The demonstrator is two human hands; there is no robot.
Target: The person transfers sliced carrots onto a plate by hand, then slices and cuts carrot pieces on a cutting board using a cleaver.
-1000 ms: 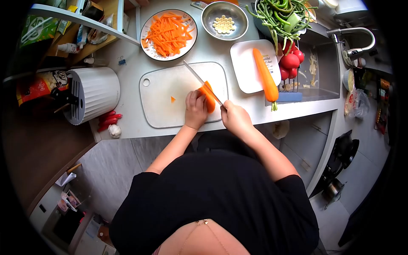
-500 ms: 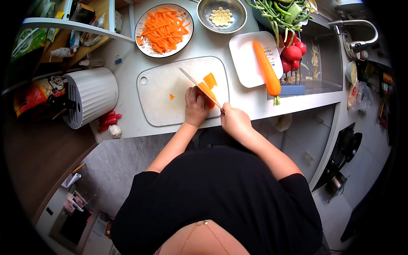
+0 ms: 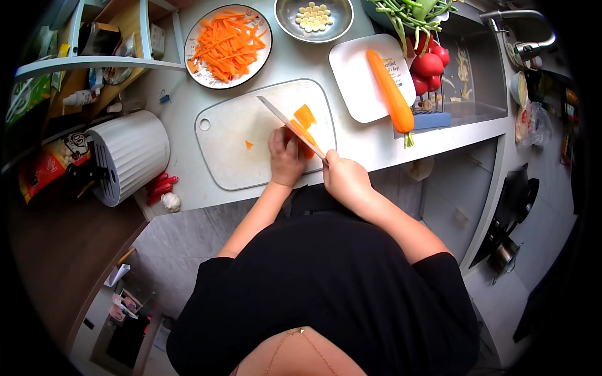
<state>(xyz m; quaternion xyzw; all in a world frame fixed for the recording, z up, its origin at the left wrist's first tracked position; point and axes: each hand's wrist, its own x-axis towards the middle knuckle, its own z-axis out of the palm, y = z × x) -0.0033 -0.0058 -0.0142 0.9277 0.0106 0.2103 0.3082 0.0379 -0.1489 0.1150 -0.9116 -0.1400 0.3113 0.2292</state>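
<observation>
A white cutting board point(image 3: 241, 160) lies on the counter in front of me. My right hand point(image 3: 345, 177) is closed around the handle of a kitchen knife point(image 3: 274, 109), whose blade slants up and left across the board. Close beside the blade, my left hand point(image 3: 286, 156) has its fingers curled on a piece of carrot point(image 3: 308, 151), partly hidden by the knife and fingers. Flat carrot slices point(image 3: 305, 115) lie just beyond the blade. A small carrot scrap point(image 3: 249, 144) sits alone left of my left hand.
Behind the board are a plate point(image 3: 268, 55) of carrot strips and a metal bowl point(image 3: 347, 31) of pale round slices. To the right, a white tray point(image 3: 351, 81) holds a whole carrot point(image 3: 392, 91), near tomatoes point(image 3: 428, 65) and the sink point(image 3: 483, 109). A white knife block point(image 3: 135, 150) and garlic point(image 3: 170, 202) are left.
The whole view has shifted and tilted slightly. Both hands, the knife and the carrot pieces keep almost the same places on the board.
</observation>
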